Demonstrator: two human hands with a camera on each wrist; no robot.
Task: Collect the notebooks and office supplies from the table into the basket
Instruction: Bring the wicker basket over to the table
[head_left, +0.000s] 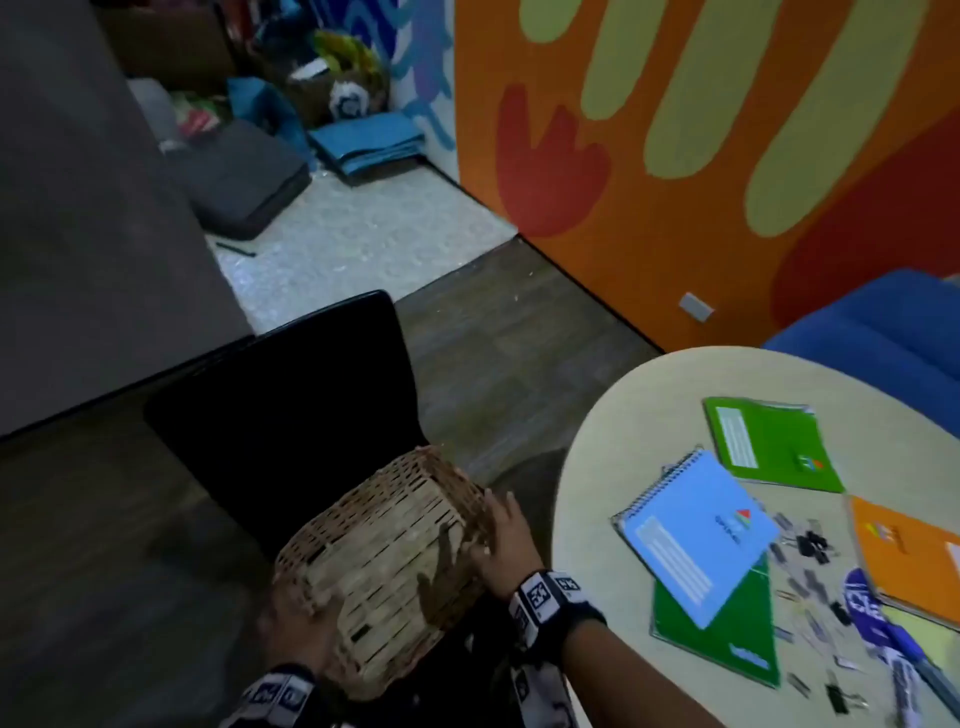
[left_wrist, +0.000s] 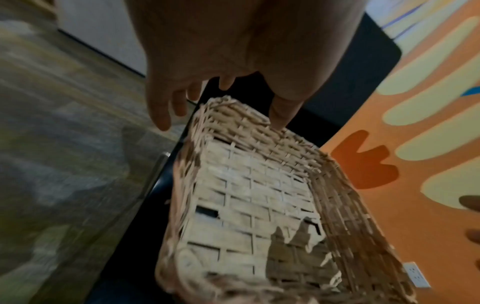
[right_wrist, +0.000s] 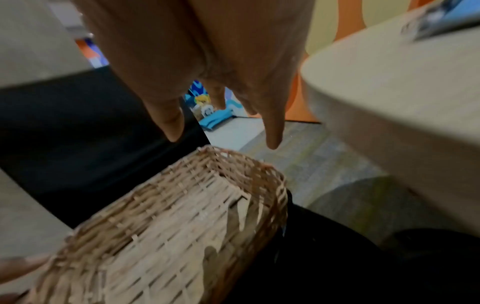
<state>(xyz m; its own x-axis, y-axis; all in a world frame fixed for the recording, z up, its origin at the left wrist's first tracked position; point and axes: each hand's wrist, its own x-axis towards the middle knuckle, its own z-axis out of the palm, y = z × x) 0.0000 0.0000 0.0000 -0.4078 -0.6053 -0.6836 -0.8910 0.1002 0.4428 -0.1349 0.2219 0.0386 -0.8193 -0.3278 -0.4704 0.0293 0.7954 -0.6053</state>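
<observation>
The woven basket sits empty on a black chair, left of the round table. The left hand and right hand flank it, fingers spread and relaxed, gripping nothing. Fetching seems underway; next they likely must close on its sides and carry it to the notebooks.

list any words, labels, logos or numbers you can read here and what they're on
Nothing can be read for sure.
Blue notebook: a small logo and a pale label, too blurred.
Far green notebook: a pale label and small logo, too blurred.
Near green notebook: pale lettering at its corner, unreadable.
Orange notebook: a small logo, too blurred.
Wristbands: black-and-white code squares, no readable text.
</observation>
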